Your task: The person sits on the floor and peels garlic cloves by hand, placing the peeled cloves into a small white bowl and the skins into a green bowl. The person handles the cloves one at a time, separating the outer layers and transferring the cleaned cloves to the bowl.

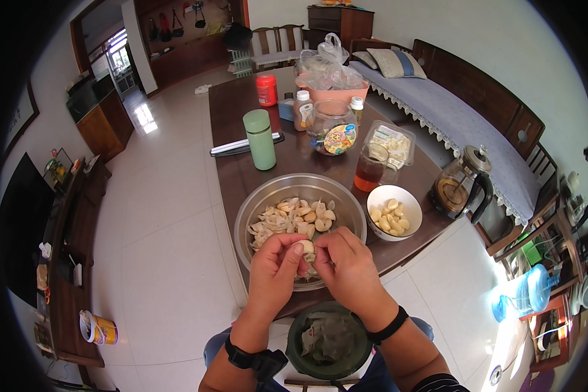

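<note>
A garlic clove (pixel 306 246) is held between the thumb and fingers of my left hand (pixel 280 264), over the near part of a wide stainless steel basin (pixel 345 188). The fingertips of my right hand (pixel 345 257) pinch at the clove's right end. Unpeeled garlic cloves (pixel 286 215) and papery skins lie in the basin. To its right, a white bowl (pixel 411 197) contains several peeled cloves (pixel 391 217). Below my hands, between the knees, stands a dark green bin (pixel 296 360) with scraps in it.
Behind the basin are a green flask (pixel 259 142), a glass of reddish drink (pixel 370 171), a clear plastic jar (pixel 332 128) and a lidded plastic box (pixel 391 144). A French press (pixel 458 188) stands by the table's right edge. Farther back is a pink basin (pixel 335 93) with plastic bags.
</note>
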`<state>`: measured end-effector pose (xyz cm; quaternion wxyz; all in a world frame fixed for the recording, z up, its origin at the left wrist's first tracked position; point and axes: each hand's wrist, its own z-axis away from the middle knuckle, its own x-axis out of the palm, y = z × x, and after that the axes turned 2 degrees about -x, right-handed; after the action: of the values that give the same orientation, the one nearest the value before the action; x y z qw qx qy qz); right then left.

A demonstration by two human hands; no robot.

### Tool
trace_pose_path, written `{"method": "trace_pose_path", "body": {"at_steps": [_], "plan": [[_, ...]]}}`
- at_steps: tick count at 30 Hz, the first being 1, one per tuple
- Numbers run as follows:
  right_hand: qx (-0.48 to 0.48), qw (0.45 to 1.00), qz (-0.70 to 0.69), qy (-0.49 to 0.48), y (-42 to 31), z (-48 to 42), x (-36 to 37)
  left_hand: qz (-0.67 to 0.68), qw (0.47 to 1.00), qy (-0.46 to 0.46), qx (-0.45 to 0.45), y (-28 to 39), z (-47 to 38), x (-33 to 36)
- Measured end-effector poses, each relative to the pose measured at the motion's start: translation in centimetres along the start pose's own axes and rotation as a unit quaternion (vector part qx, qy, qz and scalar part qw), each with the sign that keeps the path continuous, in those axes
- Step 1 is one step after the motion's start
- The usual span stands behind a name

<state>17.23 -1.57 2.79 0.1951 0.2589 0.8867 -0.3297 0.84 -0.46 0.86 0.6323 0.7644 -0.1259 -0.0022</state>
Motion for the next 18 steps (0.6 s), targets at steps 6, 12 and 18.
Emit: {"method": "trace_pose_path", "body": {"at_steps": [6,12,18], "plan": [[0.031,0.999,-0.036,-0.015,0.01,0.05,-0.03,0.001,1.000,-0.009,-0.007,0.12,0.12,0.11],[0.054,0.995,-0.080,-0.023,-0.10,0.00,-0.24,0.058,0.998,-0.021,-0.014,0.05,-0.05,-0.11],[0.041,0.997,-0.069,-0.012,0.00,-0.03,-0.20,0.065,0.997,-0.040,-0.007,-0.16,-0.04,-0.35]]}}
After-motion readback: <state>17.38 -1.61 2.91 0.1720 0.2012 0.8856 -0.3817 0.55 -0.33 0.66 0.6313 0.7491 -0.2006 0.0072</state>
